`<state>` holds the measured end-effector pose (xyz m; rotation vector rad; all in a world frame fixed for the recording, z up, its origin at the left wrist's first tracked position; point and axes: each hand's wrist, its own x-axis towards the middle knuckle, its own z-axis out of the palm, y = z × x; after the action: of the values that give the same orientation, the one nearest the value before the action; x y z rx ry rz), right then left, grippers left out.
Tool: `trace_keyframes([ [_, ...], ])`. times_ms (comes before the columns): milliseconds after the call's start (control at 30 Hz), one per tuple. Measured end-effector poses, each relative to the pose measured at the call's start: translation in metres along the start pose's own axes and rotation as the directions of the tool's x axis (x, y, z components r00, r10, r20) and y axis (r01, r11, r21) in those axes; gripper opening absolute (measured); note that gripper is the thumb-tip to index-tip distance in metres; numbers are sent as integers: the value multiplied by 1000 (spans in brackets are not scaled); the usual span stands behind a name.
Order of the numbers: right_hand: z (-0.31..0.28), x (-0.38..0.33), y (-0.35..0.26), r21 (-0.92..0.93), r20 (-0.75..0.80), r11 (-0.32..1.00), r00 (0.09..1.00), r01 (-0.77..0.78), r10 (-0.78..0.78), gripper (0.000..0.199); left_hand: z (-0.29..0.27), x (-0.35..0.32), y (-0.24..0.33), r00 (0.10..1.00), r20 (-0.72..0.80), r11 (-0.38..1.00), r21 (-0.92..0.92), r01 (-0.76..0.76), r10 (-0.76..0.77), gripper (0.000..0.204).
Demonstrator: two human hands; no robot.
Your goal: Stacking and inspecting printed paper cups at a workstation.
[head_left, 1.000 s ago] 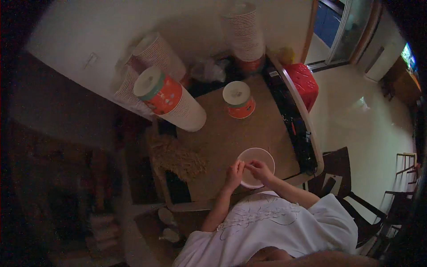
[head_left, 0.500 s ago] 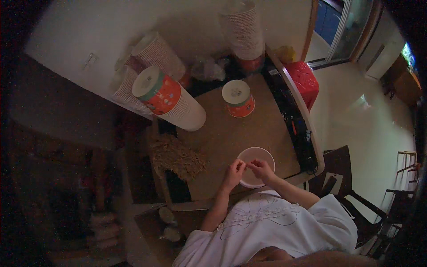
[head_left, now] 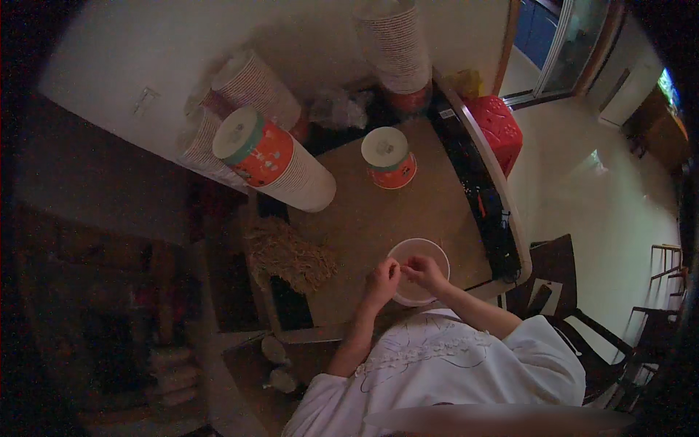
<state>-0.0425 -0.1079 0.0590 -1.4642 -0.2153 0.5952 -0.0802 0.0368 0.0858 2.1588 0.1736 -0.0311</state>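
Observation:
Near the table's front edge stands a round white bowl. Over its near left part, my left hand is closed in a pinch. My right hand meets it fingertip to fingertip above the bowl, its fingers also pinched. Whatever lies between the fingertips is too small and dim to make out. To the left of my left hand, a tangled heap of thin tan strands lies on the brown tabletop.
A tall stack of paper tubs with orange and green bands stands left, a shorter tub stack at centre. More stacks line the wall beside a clear plastic bag. A red stool and dark chair are on the right.
Both hands stay above the bowl; the fingertips have shifted very slightly. The whole view has tilted a little. Nothing else has visibly moved.

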Motion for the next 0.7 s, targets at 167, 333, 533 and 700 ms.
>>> trace_keyframes([
  [167, 2, 6, 14, -57, -44, 998, 999, 0, -2, 14, 12, 6, -29, 996, -83, 993, -120, 16, -26, 10],
  [333, 2, 12, 11, 244, -115, 931, 945, -272, 306, 15, -13, 47, -22, 992, -128, 983, -186, -4, -20, 12],
  [533, 10, 19, 20, 456, -107, 856, 940, -244, 324, 19, -20, 67, -35, 996, 59, 983, -178, -50, 61, 17],
  [700, 9, 30, 28, 452, -125, 877, 962, -161, 242, 17, -23, 71, -8, 965, 253, 964, -266, -1, 70, 22],
])
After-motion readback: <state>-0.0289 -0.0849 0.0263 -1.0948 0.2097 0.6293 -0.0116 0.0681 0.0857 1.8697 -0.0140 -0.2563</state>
